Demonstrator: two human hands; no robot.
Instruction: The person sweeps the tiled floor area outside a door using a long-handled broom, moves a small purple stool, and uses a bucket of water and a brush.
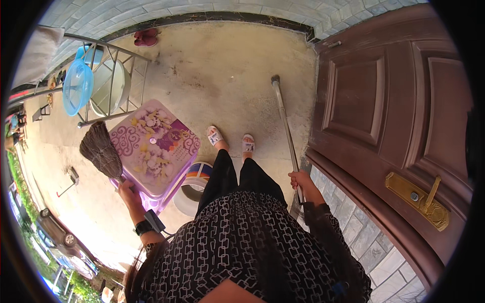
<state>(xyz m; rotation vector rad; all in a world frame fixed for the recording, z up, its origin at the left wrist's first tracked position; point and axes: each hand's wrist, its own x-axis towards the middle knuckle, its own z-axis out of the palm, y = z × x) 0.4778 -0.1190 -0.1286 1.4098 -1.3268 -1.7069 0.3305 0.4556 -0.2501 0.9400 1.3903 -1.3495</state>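
Observation:
A dark straw broom head is raised at the left, with my left hand closed on its handle just below the bristles. Behind it is a lilac plastic item with a flowered lid; whether my hand touches it I cannot tell. My right hand grips a long metal pole, which has a dark tip at its far end and runs along the right side near the door. A white round container with an orange and blue band sits beside my legs, partly hidden by the lilac item.
An open brown door takes up the right. A metal rack with blue and pale basins stands upper left, near maroon shoes by the wall. A parked car is beyond the concrete floor at lower left.

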